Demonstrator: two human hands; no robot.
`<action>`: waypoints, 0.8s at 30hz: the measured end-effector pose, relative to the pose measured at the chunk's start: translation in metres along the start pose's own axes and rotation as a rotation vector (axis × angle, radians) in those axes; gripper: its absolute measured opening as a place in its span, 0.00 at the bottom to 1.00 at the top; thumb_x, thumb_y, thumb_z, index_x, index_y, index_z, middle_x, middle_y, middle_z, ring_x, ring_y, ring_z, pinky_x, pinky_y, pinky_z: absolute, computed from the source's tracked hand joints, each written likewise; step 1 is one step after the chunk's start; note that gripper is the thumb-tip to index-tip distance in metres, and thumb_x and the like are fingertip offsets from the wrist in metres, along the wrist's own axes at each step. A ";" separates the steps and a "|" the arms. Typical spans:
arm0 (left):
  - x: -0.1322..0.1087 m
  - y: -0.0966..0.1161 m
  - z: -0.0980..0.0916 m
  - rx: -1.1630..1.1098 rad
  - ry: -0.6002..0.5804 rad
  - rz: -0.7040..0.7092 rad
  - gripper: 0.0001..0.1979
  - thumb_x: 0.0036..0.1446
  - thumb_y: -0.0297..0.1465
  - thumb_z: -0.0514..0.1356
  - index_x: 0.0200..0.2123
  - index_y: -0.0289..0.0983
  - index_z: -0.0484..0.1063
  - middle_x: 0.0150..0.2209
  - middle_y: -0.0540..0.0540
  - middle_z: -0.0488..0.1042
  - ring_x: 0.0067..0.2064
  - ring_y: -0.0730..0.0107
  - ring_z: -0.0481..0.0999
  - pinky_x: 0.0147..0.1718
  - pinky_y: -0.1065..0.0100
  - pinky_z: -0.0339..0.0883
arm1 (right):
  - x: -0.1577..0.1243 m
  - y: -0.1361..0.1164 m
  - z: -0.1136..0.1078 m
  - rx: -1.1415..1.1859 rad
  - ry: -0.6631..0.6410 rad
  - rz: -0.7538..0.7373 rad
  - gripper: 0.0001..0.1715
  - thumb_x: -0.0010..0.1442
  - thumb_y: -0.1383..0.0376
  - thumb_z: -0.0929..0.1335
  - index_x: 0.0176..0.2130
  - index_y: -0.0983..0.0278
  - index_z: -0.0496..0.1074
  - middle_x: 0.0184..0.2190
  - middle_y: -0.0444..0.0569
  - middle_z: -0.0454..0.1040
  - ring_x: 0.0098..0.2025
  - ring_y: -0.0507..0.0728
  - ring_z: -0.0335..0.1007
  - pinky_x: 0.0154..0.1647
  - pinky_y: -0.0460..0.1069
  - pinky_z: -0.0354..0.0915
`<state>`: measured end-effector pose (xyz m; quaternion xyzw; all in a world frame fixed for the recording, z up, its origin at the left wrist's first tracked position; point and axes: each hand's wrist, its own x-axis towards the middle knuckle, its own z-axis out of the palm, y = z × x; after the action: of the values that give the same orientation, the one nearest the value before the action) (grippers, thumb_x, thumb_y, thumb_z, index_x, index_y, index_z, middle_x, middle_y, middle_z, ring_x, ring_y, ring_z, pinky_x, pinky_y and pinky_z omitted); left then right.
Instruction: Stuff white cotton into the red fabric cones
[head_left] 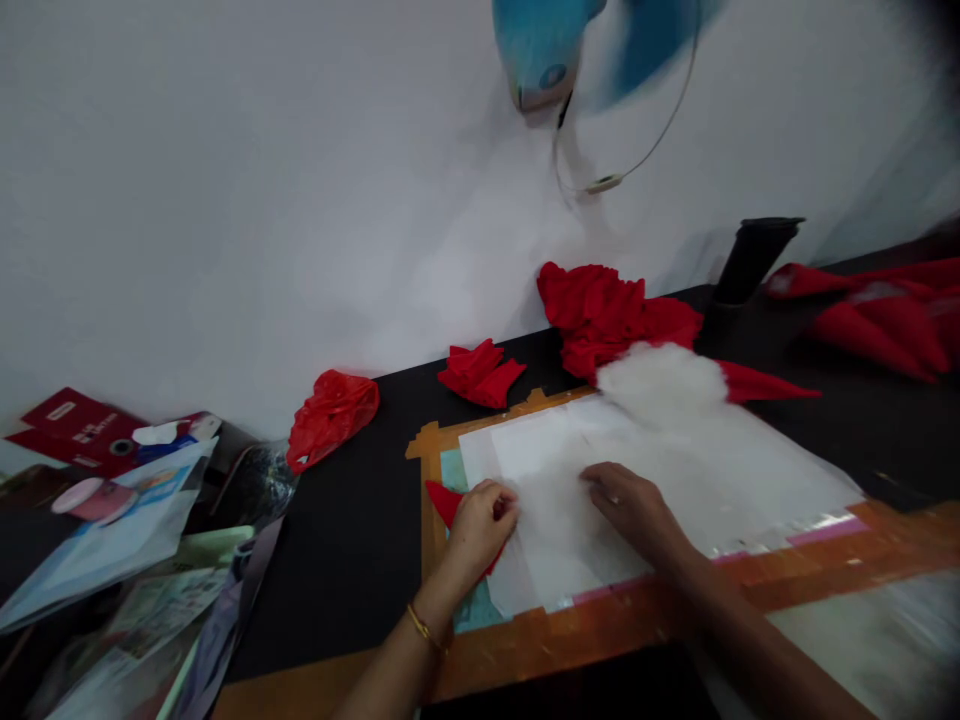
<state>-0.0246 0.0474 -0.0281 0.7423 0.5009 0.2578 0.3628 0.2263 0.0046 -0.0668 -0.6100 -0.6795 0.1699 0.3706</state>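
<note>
My left hand [484, 525] has its fingers closed on a small red fabric piece [444, 502]. One pointed end sticks out to the left and a bit of red shows below the hand; the rest is hidden. My right hand [631, 508] hovers over or rests on the white sheets [547, 500], fingers loosely bent, with a small gap between thumb and forefinger. Nothing I can make out is in it. Beyond it lies a fluffy clump of white stuffing [664, 382], with a pointed red fabric piece [772, 382] beside it.
Brown tape [555, 660] edges the work area on the black table [352, 560]. Along the wall lie a red plastic bag [334, 415], red cloth pieces [481, 374] and a larger red pile [600, 315]. A black container [756, 262] leans right. Clutter and a red box [79, 432] fill the left.
</note>
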 end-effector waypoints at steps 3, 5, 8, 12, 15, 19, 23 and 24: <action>0.001 0.001 0.003 -0.005 -0.066 0.062 0.25 0.46 0.23 0.64 0.50 0.37 0.71 0.45 0.45 0.72 0.38 0.67 0.70 0.41 0.65 0.65 | -0.003 -0.007 -0.003 0.028 -0.038 -0.062 0.21 0.62 0.62 0.63 0.55 0.59 0.68 0.52 0.53 0.74 0.51 0.61 0.73 0.51 0.57 0.71; 0.005 0.003 0.007 -0.010 -0.103 0.085 0.32 0.47 0.23 0.64 0.57 0.37 0.64 0.52 0.42 0.69 0.37 0.68 0.70 0.41 0.65 0.67 | -0.009 -0.012 -0.005 0.015 -0.018 -0.117 0.29 0.62 0.59 0.66 0.61 0.57 0.61 0.61 0.54 0.66 0.59 0.63 0.66 0.54 0.59 0.70; 0.012 0.006 0.016 -0.001 -0.144 0.120 0.39 0.47 0.23 0.63 0.64 0.39 0.56 0.59 0.39 0.63 0.42 0.66 0.71 0.45 0.63 0.68 | -0.020 -0.016 0.000 -0.066 0.062 -0.076 0.36 0.58 0.57 0.70 0.61 0.63 0.60 0.61 0.62 0.64 0.58 0.67 0.65 0.50 0.60 0.72; 0.025 0.008 0.032 0.096 -0.267 0.280 0.42 0.46 0.19 0.60 0.65 0.39 0.53 0.64 0.39 0.59 0.59 0.58 0.65 0.57 0.60 0.61 | -0.028 -0.023 0.029 -0.130 0.002 -0.030 0.25 0.55 0.70 0.67 0.53 0.69 0.66 0.50 0.64 0.71 0.49 0.65 0.73 0.46 0.58 0.73; 0.032 0.008 0.036 0.213 -0.338 0.302 0.26 0.44 0.16 0.56 0.48 0.36 0.72 0.48 0.43 0.74 0.51 0.60 0.72 0.52 0.62 0.64 | -0.025 -0.025 0.043 -0.143 -0.085 -0.078 0.20 0.52 0.78 0.61 0.43 0.67 0.72 0.40 0.57 0.75 0.43 0.61 0.75 0.46 0.55 0.72; 0.029 0.003 0.025 0.269 -0.229 0.211 0.14 0.48 0.18 0.53 0.34 0.35 0.74 0.37 0.43 0.75 0.41 0.62 0.73 0.44 0.63 0.66 | -0.018 -0.016 0.030 -0.115 -0.049 -0.065 0.18 0.53 0.76 0.61 0.40 0.65 0.73 0.37 0.53 0.76 0.40 0.60 0.75 0.43 0.54 0.72; 0.019 0.001 0.012 0.298 -0.178 0.143 0.15 0.48 0.18 0.53 0.36 0.35 0.74 0.38 0.43 0.75 0.42 0.62 0.73 0.45 0.64 0.65 | -0.016 -0.006 0.007 0.007 0.014 -0.067 0.19 0.59 0.71 0.61 0.48 0.62 0.72 0.45 0.54 0.75 0.39 0.57 0.74 0.42 0.53 0.72; 0.016 0.002 0.010 0.302 -0.176 0.132 0.17 0.47 0.18 0.54 0.39 0.35 0.74 0.39 0.43 0.76 0.42 0.61 0.73 0.45 0.64 0.65 | -0.016 -0.006 0.003 0.028 0.021 -0.048 0.19 0.60 0.68 0.62 0.51 0.62 0.70 0.47 0.54 0.74 0.35 0.56 0.74 0.38 0.52 0.72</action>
<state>-0.0102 0.0587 -0.0326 0.8393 0.4503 0.1369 0.2721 0.2199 -0.0113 -0.0696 -0.5901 -0.6874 0.1640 0.3904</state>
